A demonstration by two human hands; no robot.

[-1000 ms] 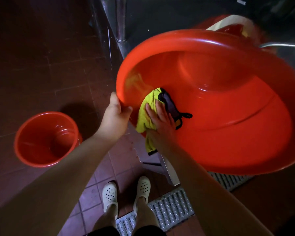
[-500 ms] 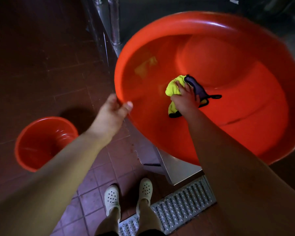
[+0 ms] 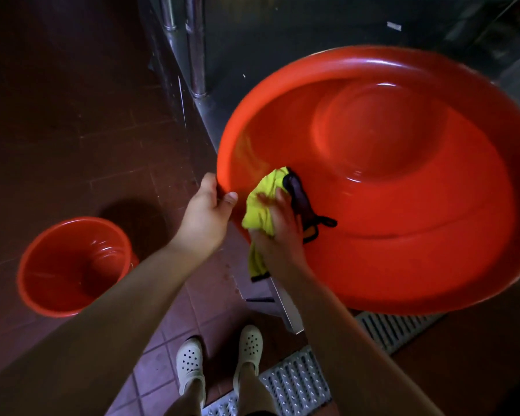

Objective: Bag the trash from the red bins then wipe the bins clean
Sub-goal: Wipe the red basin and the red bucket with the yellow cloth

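Blurring right hand (image 3: 278, 223) hides yellow cloth (image 3: 263, 205) partly.

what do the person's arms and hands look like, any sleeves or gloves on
Both forearms are bare right up to the frame edge, with no sleeves in view. The left hand and the right hand wear no gloves. No watch, ring or wristband shows on either. Fingernails look short and unpainted.

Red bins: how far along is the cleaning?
No trash shows in either bin, so bagging looks done. In hand: the left hand grips the big tilted bin by its rim while the right hand presses a yellow cloth on its inner wall. The small bin waits on the floor; wiped or not, cannot tell.
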